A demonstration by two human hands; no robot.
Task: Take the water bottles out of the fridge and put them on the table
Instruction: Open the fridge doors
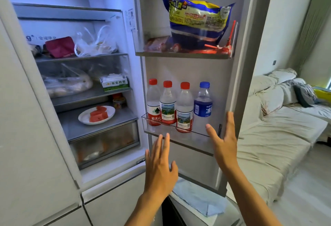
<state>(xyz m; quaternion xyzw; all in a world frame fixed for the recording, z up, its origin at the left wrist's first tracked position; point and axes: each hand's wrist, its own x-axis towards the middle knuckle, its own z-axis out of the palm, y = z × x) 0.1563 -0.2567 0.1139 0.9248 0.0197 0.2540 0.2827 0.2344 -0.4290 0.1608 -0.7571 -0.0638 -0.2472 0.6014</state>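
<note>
Four bottles [179,105] upright in door bin [200,131]

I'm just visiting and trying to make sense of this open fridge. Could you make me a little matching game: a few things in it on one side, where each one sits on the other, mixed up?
Things:
1. blue-capped bottle
2. plate of watermelon
3. yellow and blue bag
4. green and white carton

Places:
A. upper door shelf
B. inner shelf just above the bottom drawer
C. right end of the row in the lower door shelf
D. inner shelf, beside a plastic-wrapped bundle

Pairs: 1-C, 2-B, 3-A, 4-D
</note>
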